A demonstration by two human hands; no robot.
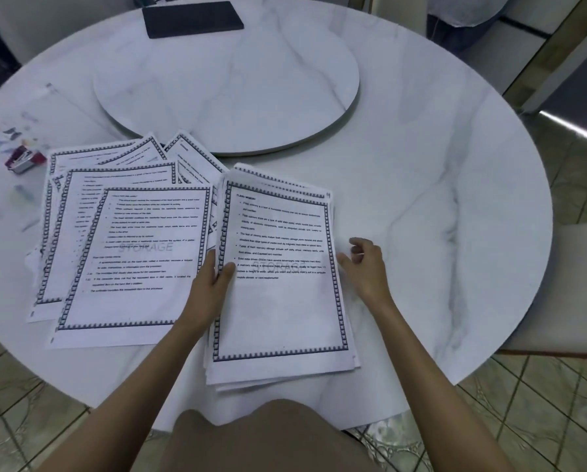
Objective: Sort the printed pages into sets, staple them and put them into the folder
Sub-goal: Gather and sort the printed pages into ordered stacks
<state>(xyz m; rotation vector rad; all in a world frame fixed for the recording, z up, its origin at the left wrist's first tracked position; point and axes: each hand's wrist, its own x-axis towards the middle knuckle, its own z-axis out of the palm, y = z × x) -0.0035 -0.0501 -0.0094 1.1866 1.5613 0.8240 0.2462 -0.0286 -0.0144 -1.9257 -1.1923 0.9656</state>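
Round marble table (421, 172), turntable (227, 83) at centre, dark slab (192, 19) beyond.

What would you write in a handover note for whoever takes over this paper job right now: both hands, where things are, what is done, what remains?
Left hand grips the left edge of the stack of pages, thumb on top. Right hand hangs loosely curled at its right edge, holding nothing.
Loose pages lie fanned to the left; the stapler sits beyond them, untouched.
Done: sorting begun.
Left: finish the sets, staple them, file them.
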